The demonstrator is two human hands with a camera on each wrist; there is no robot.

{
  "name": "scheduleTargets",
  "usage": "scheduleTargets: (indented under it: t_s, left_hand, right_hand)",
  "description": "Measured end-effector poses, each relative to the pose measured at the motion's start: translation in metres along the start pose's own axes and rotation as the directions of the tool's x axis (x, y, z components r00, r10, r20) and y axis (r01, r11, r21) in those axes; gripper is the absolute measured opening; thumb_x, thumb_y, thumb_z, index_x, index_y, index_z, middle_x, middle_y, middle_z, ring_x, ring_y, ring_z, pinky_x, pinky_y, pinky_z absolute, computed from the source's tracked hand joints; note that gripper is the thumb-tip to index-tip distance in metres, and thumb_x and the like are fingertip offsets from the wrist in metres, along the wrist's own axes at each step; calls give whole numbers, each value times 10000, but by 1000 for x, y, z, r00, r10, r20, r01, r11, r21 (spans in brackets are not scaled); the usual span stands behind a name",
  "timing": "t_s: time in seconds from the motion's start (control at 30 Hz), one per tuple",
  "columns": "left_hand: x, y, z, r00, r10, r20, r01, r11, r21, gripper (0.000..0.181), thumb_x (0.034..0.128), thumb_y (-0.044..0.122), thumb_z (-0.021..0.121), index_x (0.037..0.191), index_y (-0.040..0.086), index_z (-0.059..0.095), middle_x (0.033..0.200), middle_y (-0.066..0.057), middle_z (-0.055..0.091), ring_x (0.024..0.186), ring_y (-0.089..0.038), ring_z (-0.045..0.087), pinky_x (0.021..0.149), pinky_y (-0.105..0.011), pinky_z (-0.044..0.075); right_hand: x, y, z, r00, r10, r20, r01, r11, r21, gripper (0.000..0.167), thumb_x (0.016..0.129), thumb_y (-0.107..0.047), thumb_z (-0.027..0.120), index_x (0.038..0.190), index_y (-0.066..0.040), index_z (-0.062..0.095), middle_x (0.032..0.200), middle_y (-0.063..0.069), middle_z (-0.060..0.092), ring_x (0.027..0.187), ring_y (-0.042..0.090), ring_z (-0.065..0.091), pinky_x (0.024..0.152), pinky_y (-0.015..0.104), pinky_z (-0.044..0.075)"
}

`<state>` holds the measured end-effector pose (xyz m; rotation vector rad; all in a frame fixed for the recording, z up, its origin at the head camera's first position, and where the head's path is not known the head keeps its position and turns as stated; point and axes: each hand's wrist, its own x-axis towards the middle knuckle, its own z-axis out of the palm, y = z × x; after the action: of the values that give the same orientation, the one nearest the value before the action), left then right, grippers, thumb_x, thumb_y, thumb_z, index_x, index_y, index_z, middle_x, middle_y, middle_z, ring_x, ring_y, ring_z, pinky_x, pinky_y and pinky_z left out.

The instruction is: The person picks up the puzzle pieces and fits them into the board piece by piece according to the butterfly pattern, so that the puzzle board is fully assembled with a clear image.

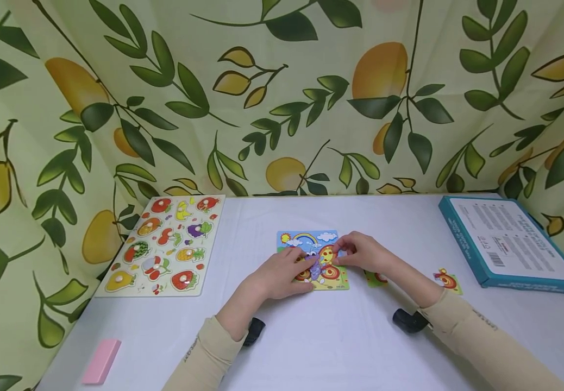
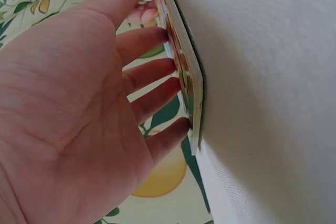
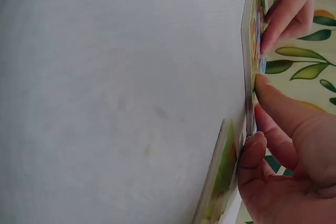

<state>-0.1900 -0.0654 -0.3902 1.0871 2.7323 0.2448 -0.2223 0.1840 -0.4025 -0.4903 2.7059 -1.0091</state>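
Observation:
A square jigsaw puzzle (image 1: 333, 281) with a butterfly, sun and rainbow lies flat at the table's middle. My left hand (image 1: 282, 271) rests on its left part, fingertips touching the picture; in the left wrist view, the left hand (image 2: 79, 114) has its fingers spread along the board. From the right side, my right hand (image 1: 360, 252) touches the right wing. The right wrist view has the right hand's thumb (image 3: 278, 100) on the puzzle's face, with other fingers bent at its edge. Partly under the right wrist lies a loose puzzle piece (image 1: 377, 279).
Another loose puzzle piece (image 1: 448, 281) lies farther right, before a teal-edged box (image 1: 517, 244). A fruit peg board (image 1: 164, 250) is at the back left. Near the front left sits a pink block (image 1: 101, 361). A patterned curtain (image 1: 282, 108) hangs behind the table.

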Motion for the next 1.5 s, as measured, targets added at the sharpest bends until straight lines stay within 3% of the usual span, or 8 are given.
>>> scheduleTargets:
  t_s: [0.33, 0.47, 0.6, 0.77, 0.9, 1.07, 1.2, 1.5]
  left_hand:
    - [-3, 0, 2, 1000, -22, -6, 21, 999, -29, 686, 923, 498, 618, 1505, 206, 403, 1375, -36, 441, 1245, -187, 401, 1039, -365, 388]
    - [-5, -1, 2, 999, -42, -5, 42, 997, -69, 685, 919, 479, 634, 1500, 195, 411, 1436, -50, 406, 1312, -206, 370, 1090, -382, 348]
    - [-10, -4, 3, 998, -53, -18, 50, 987, -153, 697, 924, 464, 634, 1505, 161, 397, 1517, -83, 329, 1395, -243, 295, 1132, -413, 296]
    - [-27, -13, 1, 997, -54, -55, 41, 974, -221, 662, 944, 428, 617, 1501, 141, 401, 1568, -79, 273, 1433, -249, 247, 1139, -430, 284]
    - [-47, -22, -1, 997, -70, -31, 61, 974, -220, 627, 967, 397, 591, 1496, 115, 405, 1571, -79, 285, 1436, -239, 260, 1132, -404, 303]
    - [-68, -28, -2, 996, -86, 35, 92, 964, -251, 607, 980, 362, 579, 1492, 88, 404, 1572, -55, 301, 1444, -227, 260, 1135, -409, 296]
    - [-75, -28, -1, 993, -85, 76, 102, 962, -252, 620, 986, 377, 562, 1508, 100, 374, 1589, -16, 274, 1455, -201, 235, 1142, -400, 284]
    - [-76, -25, 3, 996, -68, 63, 80, 973, -218, 619, 989, 366, 563, 1510, 95, 365, 1594, -19, 263, 1454, -197, 239, 1141, -391, 284]
  right_hand:
    - [-26, 11, -22, 996, -67, 54, 65, 997, 29, 296, 910, -261, 703, 1159, -101, 694, 1034, 13, 612, 859, 191, 501, 661, 277, 462]
    - [-45, 18, -30, 1000, -25, -7, 25, 999, -46, 345, 849, -316, 767, 1099, -95, 682, 960, 11, 590, 840, 195, 486, 618, 272, 433]
    - [-63, 24, -31, 999, 27, -31, -31, 992, -124, 431, 767, -380, 828, 1046, -98, 658, 991, 25, 574, 894, 210, 480, 707, 315, 444]
    - [-73, 28, -27, 999, 20, -40, -26, 988, -155, 455, 729, -357, 859, 1033, -91, 650, 1035, 50, 560, 916, 216, 484, 721, 314, 440]
    - [-75, 29, -24, 998, 26, -51, -33, 990, -136, 430, 731, -312, 864, 1016, -90, 631, 994, 39, 549, 900, 211, 476, 701, 288, 428]
    - [-73, 30, -28, 999, 22, -26, -23, 997, -72, 374, 774, -246, 836, 1001, -84, 586, 855, 7, 552, 810, 189, 503, 634, 245, 452]
    - [-64, 22, -29, 999, 22, -33, -20, 998, 57, 235, 852, -231, 769, 987, -88, 641, 830, 4, 625, 782, 191, 570, 634, 240, 500]
    - [-19, -24, 12, 996, 75, 49, -88, 936, 341, 279, 876, -279, 744, 1005, -45, 664, 821, 29, 707, 764, 174, 636, 711, 294, 516]
